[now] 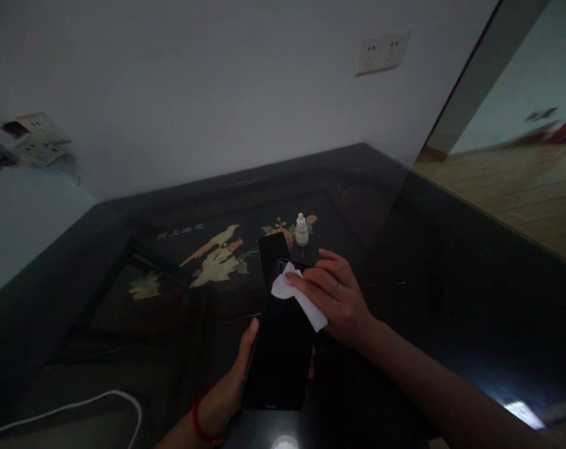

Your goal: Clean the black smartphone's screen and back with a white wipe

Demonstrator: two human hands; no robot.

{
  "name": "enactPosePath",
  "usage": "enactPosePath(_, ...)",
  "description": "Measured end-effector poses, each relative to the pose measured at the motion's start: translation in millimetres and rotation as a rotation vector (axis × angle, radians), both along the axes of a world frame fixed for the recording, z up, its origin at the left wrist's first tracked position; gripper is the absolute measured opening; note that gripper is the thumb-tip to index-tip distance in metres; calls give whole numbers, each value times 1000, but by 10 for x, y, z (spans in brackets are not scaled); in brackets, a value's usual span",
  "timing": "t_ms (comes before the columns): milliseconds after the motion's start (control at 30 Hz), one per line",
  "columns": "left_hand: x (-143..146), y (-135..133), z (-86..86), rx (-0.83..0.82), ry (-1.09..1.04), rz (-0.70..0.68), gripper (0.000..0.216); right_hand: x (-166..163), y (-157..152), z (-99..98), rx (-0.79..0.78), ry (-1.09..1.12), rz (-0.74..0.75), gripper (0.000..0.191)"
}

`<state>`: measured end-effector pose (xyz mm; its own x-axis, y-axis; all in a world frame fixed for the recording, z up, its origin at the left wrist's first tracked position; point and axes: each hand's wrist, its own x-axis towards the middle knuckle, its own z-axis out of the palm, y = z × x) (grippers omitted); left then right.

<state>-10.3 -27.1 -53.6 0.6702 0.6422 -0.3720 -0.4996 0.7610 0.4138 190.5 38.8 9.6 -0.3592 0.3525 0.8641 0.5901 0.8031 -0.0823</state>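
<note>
A black smartphone [278, 355] lies tilted in my left hand [236, 377], thumb along its left edge and fingertips showing at the right edge. My right hand [341, 299], with a ring on one finger, pinches a white wipe [306, 305] and presses it on the upper part of the screen. Just beyond the phone's top, a second flat dark object [270, 244] rests on the table, partly hidden by the phone. Behind it stands a small white-capped dropper bottle [302, 231], upright.
The dark glossy table [442, 268] bears a bird-and-flower picture [217, 252]. A white cable [77, 404] runs along the near left. Wall sockets [381, 53] are at the upper right, with more sockets [40, 137] at the left. A wooden floor [521, 193] lies beyond the right edge.
</note>
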Motion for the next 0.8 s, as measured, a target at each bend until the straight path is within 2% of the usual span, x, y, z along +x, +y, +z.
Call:
enactPosePath(100,0,20,14,12,-11,10,85,-15,-14,2,32,-66,90,24)
enactPosePath(267,54,35,95,35,-20,-24,87,12,-11,-4,3,4,-33,24)
enactPosePath(433,94,71,174,49,-18,-27,84,15,-26,-29,40,-63,176,25)
enactPosePath(467,95,79,196,47,-18,-17,82,20,-21,-33,43,-63,179,25)
enactPosePath(567,92,89,252,39,-28,-18,80,46,4,-42,10,-20,51,25)
enactPosePath(633,86,86,252,37,-27,-29,79,47,2,-45,-4,-11,20,25)
enactPosePath(800,55,77,164,72,8,38,79,21,-39,-37,58,-92,215,24)
